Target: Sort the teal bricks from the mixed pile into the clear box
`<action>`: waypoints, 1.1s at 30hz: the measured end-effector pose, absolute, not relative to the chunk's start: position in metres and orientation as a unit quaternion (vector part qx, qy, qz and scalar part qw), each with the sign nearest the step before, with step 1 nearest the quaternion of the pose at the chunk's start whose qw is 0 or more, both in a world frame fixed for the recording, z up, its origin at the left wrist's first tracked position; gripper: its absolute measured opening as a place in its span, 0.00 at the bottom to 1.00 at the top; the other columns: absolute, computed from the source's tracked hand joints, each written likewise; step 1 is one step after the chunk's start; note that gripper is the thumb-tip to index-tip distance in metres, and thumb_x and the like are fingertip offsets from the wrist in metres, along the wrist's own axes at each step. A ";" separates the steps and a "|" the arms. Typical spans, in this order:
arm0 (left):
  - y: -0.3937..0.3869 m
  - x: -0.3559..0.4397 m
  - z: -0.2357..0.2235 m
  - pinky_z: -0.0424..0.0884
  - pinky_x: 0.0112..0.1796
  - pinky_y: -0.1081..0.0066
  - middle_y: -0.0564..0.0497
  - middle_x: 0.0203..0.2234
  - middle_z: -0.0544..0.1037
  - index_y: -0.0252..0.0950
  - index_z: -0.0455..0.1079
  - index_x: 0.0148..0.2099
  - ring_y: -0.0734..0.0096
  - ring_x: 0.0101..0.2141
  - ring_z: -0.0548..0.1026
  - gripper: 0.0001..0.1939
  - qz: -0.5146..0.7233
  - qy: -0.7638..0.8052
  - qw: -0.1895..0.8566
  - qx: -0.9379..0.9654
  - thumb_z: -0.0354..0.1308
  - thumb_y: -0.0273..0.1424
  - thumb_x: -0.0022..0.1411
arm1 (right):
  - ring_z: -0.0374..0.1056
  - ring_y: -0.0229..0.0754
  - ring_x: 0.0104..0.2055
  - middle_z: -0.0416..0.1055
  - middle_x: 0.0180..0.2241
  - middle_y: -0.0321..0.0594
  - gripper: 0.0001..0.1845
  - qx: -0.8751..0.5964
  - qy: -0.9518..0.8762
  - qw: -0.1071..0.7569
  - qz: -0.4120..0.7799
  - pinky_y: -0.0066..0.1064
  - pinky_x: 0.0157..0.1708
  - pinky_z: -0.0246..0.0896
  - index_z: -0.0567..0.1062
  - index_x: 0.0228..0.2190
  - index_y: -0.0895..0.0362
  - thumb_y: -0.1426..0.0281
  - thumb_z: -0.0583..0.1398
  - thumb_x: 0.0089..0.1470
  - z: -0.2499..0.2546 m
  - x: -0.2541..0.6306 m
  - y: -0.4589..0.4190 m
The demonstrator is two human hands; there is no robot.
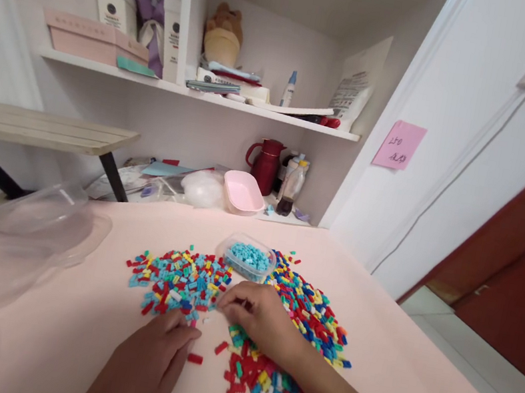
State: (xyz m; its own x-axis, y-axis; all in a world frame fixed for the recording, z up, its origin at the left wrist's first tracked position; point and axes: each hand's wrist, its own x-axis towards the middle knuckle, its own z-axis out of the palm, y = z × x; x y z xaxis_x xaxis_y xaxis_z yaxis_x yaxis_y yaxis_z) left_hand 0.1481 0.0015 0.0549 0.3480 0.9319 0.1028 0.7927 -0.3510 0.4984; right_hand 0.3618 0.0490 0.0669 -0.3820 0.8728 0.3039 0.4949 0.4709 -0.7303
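Observation:
My left hand (151,353) is low in the middle, its fingers bent together, with a small pink building brick (193,324) showing at the fingertips. My right hand (259,314) reaches in from the right with curled fingers, their tips down at the right edge of the left pile of mixed bricks (184,281); whatever they pinch is hidden. Beyond it stands a clear plastic tub (256,275) filled with light-blue bricks (248,256). A larger multicoloured brick pile (311,310) spreads behind and under my right forearm. A single red brick (195,359) lies beside my left hand.
Transparent plastic containers (42,219) stand at the left of the pink tabletop (101,276). At the back are a pink basin (243,194), a dark red jug (266,167) and a bottle (293,188). A wooden stand (40,129) juts in from the left below a shelf (209,97).

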 end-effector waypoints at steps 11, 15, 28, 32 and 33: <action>-0.004 0.148 0.058 0.71 0.41 0.71 0.49 0.37 0.78 0.46 0.77 0.41 0.68 0.38 0.76 0.17 0.201 0.515 0.160 0.818 0.45 0.34 0.66 | 0.72 0.41 0.42 0.78 0.39 0.39 0.12 -0.431 -0.843 0.280 0.158 0.29 0.43 0.62 0.81 0.40 0.50 0.73 0.59 0.58 0.061 0.356 0.049; -0.004 0.149 0.060 0.71 0.43 0.72 0.49 0.38 0.78 0.45 0.77 0.40 0.69 0.38 0.76 0.17 0.203 0.509 0.150 0.823 0.45 0.34 0.66 | 0.71 0.42 0.41 0.76 0.39 0.40 0.10 -0.475 -0.840 0.232 0.120 0.29 0.41 0.61 0.80 0.38 0.52 0.74 0.60 0.57 0.061 0.349 0.048; -0.002 0.150 0.061 0.70 0.52 0.64 0.46 0.49 0.77 0.44 0.75 0.53 0.64 0.50 0.75 0.22 0.095 0.540 0.164 0.820 0.43 0.33 0.67 | 0.68 0.39 0.29 0.74 0.26 0.35 0.07 -0.524 -0.705 0.432 0.204 0.28 0.31 0.60 0.79 0.32 0.55 0.69 0.60 0.56 0.091 0.388 0.059; -0.003 0.152 0.063 0.69 0.53 0.63 0.45 0.50 0.77 0.44 0.75 0.53 0.62 0.51 0.74 0.21 0.073 0.538 0.148 0.827 0.44 0.31 0.66 | 0.66 0.39 0.25 0.73 0.24 0.35 0.10 -0.564 -0.648 0.477 0.187 0.29 0.26 0.59 0.79 0.35 0.56 0.65 0.59 0.56 0.089 0.398 0.071; -0.004 0.152 0.063 0.69 0.53 0.63 0.45 0.51 0.77 0.44 0.75 0.54 0.62 0.52 0.74 0.21 0.076 0.536 0.143 0.829 0.44 0.31 0.66 | 0.66 0.39 0.25 0.74 0.27 0.36 0.11 -0.561 -0.651 0.476 0.187 0.29 0.27 0.60 0.79 0.37 0.55 0.65 0.59 0.56 0.087 0.399 0.072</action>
